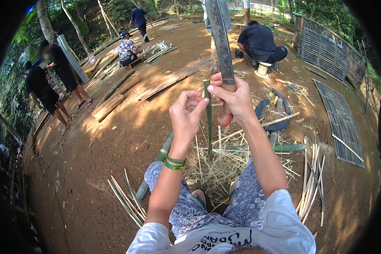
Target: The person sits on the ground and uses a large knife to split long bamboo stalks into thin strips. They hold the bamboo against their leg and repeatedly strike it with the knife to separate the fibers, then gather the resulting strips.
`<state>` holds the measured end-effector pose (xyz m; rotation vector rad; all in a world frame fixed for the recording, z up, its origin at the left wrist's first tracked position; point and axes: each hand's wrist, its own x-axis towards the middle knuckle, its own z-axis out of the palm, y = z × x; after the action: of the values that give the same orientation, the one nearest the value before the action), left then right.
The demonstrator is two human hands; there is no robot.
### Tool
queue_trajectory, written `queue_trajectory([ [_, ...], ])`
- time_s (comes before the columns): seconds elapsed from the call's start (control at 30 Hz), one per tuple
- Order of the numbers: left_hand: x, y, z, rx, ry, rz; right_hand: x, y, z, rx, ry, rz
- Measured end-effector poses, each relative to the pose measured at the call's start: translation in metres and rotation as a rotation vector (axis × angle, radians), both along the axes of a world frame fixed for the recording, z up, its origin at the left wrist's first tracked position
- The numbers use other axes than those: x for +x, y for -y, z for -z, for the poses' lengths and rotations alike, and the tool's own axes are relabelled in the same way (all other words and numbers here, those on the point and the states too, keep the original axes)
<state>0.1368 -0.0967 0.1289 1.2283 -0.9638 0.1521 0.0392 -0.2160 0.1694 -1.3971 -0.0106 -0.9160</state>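
My right hand (pixel 235 99) grips a machete (pixel 227 82) by its wooden handle with a red end, the long dark blade pointing up and away. A narrow green bamboo strip (pixel 209 122) hangs upright between my hands. My right thumb and index finger press at its top. Beside it, my left hand (pixel 186 112) is closed with curled fingers. Its thumb tip meets the strip's edge, but I cannot see what lies between the fingers. Below are pale bamboo shavings (pixel 230 167) and a green bamboo pole (pixel 156 165) by my left knee.
Cut strips lie at left (pixel 125 199) and right (pixel 313 182). A dark curved band (pixel 279 122) lies ahead right. Bamboo panels (pixel 340 122) are on the far right. A crouching person (pixel 262 42) is ahead; others stand or sit near logs (pixel 110 106) and planks (pixel 173 80).
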Motion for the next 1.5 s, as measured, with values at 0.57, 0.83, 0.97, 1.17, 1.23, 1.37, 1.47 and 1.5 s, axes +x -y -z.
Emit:
queue_trajectory([
  [0.57,0.019,0.004,0.003,0.032,-0.108,0.235,0.009,-0.002,0.004,-0.014,0.059,0.008],
  [0.83,0.021,0.002,-0.002,0.065,-0.108,0.248,0.01,-0.003,0.003,-0.065,0.063,0.079],
  [0.97,0.021,0.001,-0.007,0.073,-0.11,0.248,0.011,-0.002,0.002,-0.085,0.054,0.094],
  [1.17,0.022,0.004,-0.005,0.024,-0.111,0.244,0.015,-0.004,0.004,-0.065,0.087,0.094],
  [1.23,0.022,0.005,-0.005,0.024,-0.111,0.236,0.015,-0.004,0.005,-0.06,0.092,0.096],
  [1.37,0.022,0.007,-0.003,0.026,-0.107,0.21,0.014,-0.003,0.006,-0.077,0.092,0.113],
  [1.47,0.024,0.011,-0.003,-0.006,-0.116,0.198,0.014,-0.004,0.011,-0.107,0.073,0.162],
  [1.5,0.025,0.013,-0.005,-0.02,-0.122,0.195,0.012,-0.006,0.015,-0.127,0.048,0.2],
])
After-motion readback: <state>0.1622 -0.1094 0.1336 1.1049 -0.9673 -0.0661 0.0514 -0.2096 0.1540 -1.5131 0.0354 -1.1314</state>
